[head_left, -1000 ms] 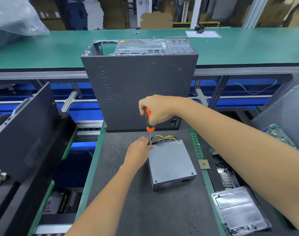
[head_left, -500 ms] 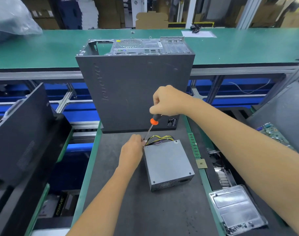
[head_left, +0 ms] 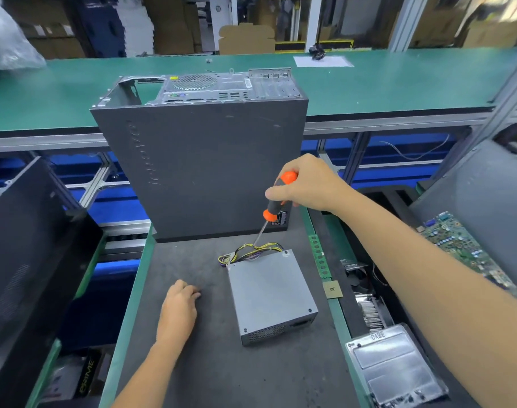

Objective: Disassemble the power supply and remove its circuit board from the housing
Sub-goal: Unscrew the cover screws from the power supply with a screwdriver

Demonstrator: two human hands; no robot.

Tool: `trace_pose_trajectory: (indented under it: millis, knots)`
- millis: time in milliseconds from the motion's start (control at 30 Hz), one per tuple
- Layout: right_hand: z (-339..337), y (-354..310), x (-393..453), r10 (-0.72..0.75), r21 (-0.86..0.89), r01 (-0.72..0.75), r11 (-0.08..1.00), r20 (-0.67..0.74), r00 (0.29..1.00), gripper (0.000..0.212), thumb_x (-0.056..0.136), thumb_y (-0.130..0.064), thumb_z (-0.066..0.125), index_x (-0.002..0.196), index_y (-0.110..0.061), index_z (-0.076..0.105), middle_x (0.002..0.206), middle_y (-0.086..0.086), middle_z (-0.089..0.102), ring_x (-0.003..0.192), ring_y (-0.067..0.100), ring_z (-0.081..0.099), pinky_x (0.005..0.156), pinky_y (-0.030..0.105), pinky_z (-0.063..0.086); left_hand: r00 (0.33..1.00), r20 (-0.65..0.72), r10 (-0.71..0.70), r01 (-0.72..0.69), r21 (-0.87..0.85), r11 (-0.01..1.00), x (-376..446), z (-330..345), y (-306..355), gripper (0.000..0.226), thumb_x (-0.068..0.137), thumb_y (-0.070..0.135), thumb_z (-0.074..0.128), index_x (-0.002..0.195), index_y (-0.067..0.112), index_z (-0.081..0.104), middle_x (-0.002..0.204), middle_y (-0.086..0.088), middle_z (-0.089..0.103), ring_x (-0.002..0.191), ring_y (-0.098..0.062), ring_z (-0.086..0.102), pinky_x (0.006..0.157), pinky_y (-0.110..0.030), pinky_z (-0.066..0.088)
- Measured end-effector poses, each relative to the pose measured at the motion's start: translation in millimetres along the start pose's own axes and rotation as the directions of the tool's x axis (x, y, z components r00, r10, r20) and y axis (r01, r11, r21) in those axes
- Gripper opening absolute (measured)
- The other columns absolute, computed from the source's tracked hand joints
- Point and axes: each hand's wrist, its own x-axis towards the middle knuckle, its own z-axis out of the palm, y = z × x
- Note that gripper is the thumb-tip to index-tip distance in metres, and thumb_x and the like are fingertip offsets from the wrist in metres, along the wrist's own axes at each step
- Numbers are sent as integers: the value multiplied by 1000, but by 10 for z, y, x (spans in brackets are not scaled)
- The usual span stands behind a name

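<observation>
Lying flat on the dark, matte work mat (head_left: 192,363), one boxy grey metal power supply (head_left: 270,293) shows four corner screws on its lid, a perforated near side and one bundle of yellow and black wires (head_left: 251,250) at its far end. One right hand (head_left: 308,184) grasps one orange-and-black screwdriver (head_left: 276,201), thin shaft slanting toward the wires. One left hand (head_left: 178,307) rests released on the mat, beside the supply. One tall computer case (head_left: 204,160) stands behind.

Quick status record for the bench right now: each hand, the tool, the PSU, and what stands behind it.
left hand: on the mat, off the power supply, holding nothing
right hand: grips screwdriver
screwdriver tip: by the wire bundle
power supply: flat on mat, cover still on
behind it: upright computer case
</observation>
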Motion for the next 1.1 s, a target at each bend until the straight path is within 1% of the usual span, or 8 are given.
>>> trace_pose_trajectory:
  millis: [200,300,367,433,567,700,933,1100]
  knots:
    - [-99,225,-45,77,139,-42,989,-251,965,36,80,-31,62,55,-12,44,40,-5,53,39,12,53,37,16,36,996,92,15,-23,83,996,16,-166,173,22,88,6,55,107,9,65,96,-5,58,94,-27,57,79,-36,48]
    - [-119,298,-46,60,76,-45,996,-212,975,30,77,-27,60,61,-8,43,49,6,47,47,21,49,48,31,44,987,-132,90,-100,-67,993,140,-419,669,15,84,2,59,93,12,65,88,1,57,85,-23,56,71,-37,48]
    - [-124,329,-47,41,29,-37,999,-190,981,30,75,-29,60,62,-8,43,56,17,47,50,22,48,50,33,43,945,-221,240,-278,-160,947,296,-553,1150,13,83,6,61,89,18,62,85,9,56,81,-14,52,70,-28,45]
    - [-134,342,-45,28,16,-25,1000,-176,984,29,74,-29,58,61,-8,43,55,17,48,48,21,47,48,31,41,912,-90,400,-410,-217,886,456,-536,1575,14,84,19,64,98,22,63,91,15,58,88,-9,50,77,-25,41]
    - [-118,358,-38,7,-17,-9,1000,-131,991,35,75,-27,59,58,-12,32,46,2,34,45,21,41,46,28,34,885,223,409,-349,-265,899,627,-269,1932,20,84,25,69,103,19,68,101,8,63,96,-16,49,91,-38,41]
    - [-74,402,-54,-9,-31,5,999,-112,994,41,76,-25,59,56,-16,24,47,-2,24,47,22,35,47,28,28,902,221,372,-315,-255,914,666,-103,1904,8,86,17,66,91,18,72,94,7,63,96,-18,51,90,-40,42]
    - [-17,459,-36,-16,-51,12,999,-76,997,39,78,-25,60,60,-15,26,52,0,27,47,17,27,47,28,25,898,243,368,-324,-201,924,684,2,1902,8,86,13,65,88,15,73,92,2,61,96,-19,52,87,-35,42]
    - [-24,457,-35,-12,-38,10,999,-70,997,35,80,-26,58,61,-12,31,56,6,37,52,20,36,50,29,31,910,232,343,-279,-271,921,696,21,1861,7,85,13,67,85,14,74,85,4,59,91,-17,52,84,-31,42]
